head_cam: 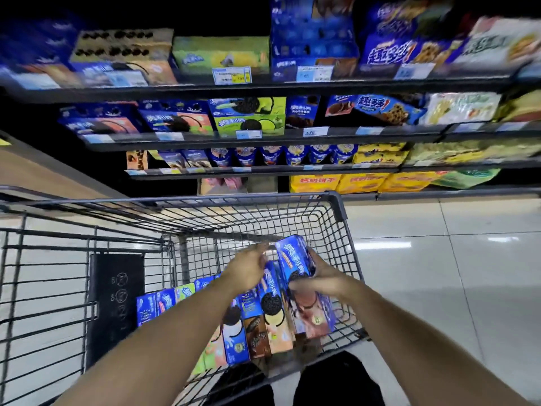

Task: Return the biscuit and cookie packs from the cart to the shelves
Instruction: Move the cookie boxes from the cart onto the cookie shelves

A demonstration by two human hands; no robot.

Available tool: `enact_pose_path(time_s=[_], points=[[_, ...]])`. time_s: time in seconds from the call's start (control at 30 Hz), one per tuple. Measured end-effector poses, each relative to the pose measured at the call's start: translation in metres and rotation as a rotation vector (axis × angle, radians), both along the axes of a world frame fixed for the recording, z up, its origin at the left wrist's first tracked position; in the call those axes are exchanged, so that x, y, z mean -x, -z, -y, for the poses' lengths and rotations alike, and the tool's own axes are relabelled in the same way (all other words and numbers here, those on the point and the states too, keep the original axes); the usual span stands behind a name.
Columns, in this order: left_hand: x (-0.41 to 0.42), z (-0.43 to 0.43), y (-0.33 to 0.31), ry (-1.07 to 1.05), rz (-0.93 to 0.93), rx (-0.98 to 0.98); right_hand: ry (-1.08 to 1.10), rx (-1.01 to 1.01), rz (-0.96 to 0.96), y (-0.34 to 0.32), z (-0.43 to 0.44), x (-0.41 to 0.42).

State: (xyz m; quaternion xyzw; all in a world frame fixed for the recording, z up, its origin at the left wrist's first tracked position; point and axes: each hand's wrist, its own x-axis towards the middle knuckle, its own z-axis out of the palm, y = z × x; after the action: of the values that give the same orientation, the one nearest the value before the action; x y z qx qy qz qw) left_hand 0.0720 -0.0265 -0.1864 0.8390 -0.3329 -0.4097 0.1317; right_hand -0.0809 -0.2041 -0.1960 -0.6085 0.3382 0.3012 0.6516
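Head camera, looking down into the cart [336, 206]. My right hand [325, 276] is over the cart's right half. Its fingers [314, 260] are curled round the lower end of a blue cookie pack [292, 256], with the thumb across the printed front. The pack is lifted above the other packs, tilted, its upper end toward the cart's far wall.

My left hand [248, 268] is just left of that pack, also inside the cart. Its fingers [260, 253] lie stretched out and grasp nothing. They are blurred, and I cannot tell whether the tips touch the lifted pack.

Remaining packs [263, 317] stand on edge in a row across the cart's near end, under both forearms. They are mostly blue boxes, with one brown, one peach and some green faces among them. A black flap panel [115, 303] hangs against the wire at the left of the cart.

Shelves [263, 86] rise beyond the cart's far wall in several tiers, stocked with blue, green and orange cookie boxes and fronted by price tags [231, 75]. Yellow bags [360, 183] sit on the lowest tier, just past the cart's far right corner. Pale glossy floor [439, 259] lies to the right of the cart.
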Motion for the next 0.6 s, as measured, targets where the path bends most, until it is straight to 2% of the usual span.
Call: enact_pose_path(time_s=[0.17,0.27,0.43,0.6], points=[[-0.036,0.029,-0.125,-0.501,-0.34,0.315,-0.094,0.015,0.091,-0.115,0.027,-0.047],[-0.052,0.029,-0.202,-0.561,-0.499,0.422,-0.175,-0.003,0.121,-0.187,0.035,-0.079],[-0.068,0.004,-0.282,-0.744,-0.563,0.606,-0.307,-0.019,0.267,-0.292,0.027,-0.124],[-0.068,-0.02,-0.335,-0.869,-0.539,0.778,-0.412,-0.039,0.349,-0.351,0.007,-0.149]])
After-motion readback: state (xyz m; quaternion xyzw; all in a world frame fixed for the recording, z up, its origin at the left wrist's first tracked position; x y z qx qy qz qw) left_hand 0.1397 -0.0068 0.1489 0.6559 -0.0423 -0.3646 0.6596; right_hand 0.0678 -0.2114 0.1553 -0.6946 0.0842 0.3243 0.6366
